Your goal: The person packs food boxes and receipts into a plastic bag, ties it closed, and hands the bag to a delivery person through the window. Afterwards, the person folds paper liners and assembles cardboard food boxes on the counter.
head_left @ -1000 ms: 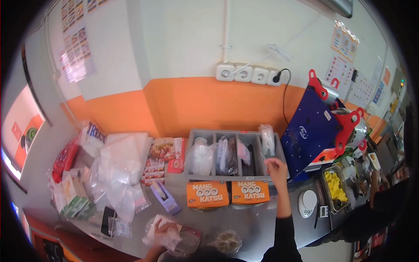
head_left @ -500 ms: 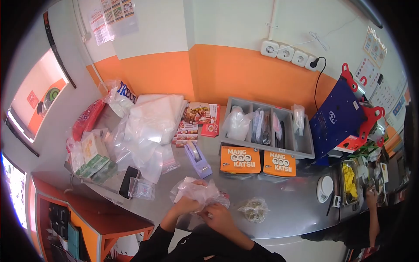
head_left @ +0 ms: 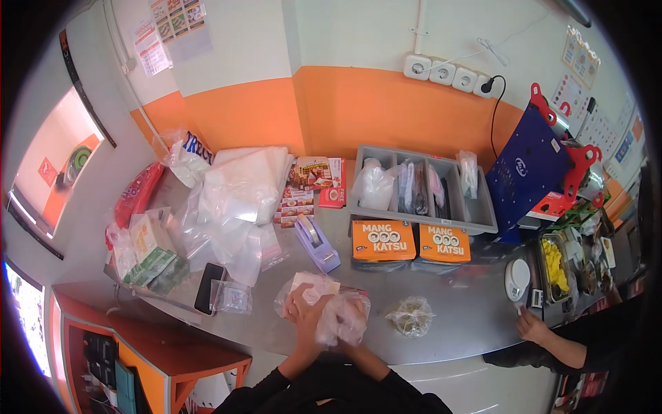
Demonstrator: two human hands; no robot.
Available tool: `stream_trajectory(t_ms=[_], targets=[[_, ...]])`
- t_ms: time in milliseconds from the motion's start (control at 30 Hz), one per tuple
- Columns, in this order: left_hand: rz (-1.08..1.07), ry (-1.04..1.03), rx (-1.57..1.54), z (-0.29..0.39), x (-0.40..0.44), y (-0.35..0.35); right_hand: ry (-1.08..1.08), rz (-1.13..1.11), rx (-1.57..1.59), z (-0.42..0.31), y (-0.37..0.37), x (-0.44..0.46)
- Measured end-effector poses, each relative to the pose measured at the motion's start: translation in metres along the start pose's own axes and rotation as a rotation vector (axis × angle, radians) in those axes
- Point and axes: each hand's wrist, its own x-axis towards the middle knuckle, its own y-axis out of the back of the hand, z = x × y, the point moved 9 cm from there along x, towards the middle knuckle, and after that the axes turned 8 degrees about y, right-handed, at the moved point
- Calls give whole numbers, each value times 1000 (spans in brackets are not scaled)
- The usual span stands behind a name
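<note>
Near the front edge of the steel counter, my left hand (head_left: 303, 310) is closed on a clear plastic bag (head_left: 284, 293) with a pale box or packet (head_left: 314, 281) in it. Right beside it, my right hand (head_left: 353, 319) is partly hidden behind the crumpled plastic; its fingers are wrapped round the bag from the right side. To the right lies a small clear bag (head_left: 412, 316) with pale greenish contents, touched by neither hand. A lilac tape dispenser (head_left: 317, 245) stands just behind my hands.
A grey divided bin (head_left: 424, 222) stands behind two orange boxes (head_left: 383, 241). Plastic bags (head_left: 238, 186), a phone (head_left: 209, 288) and leaflets (head_left: 310, 181) are on the left. At right, a co-worker's hand (head_left: 534, 326) is near a white scale (head_left: 517, 279) and a tray of yellow food (head_left: 554, 269).
My right hand has come from the grey bin to the bag at my left hand. The bag has been turned and bunched. The co-worker's hand has moved towards the scale.
</note>
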Motion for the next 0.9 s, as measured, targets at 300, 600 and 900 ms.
stream_trajectory(t_ms=[300,600,900], targets=[[65,-2,-280,-20,-13,-4,81,-13,-86,-7,-3,5],[-123,23,-907,-41,19,-19,153,-150,-124,-32,0,24],[-441,397,-1011,-78,23,-54,-4,-254,91,-30,4,39]])
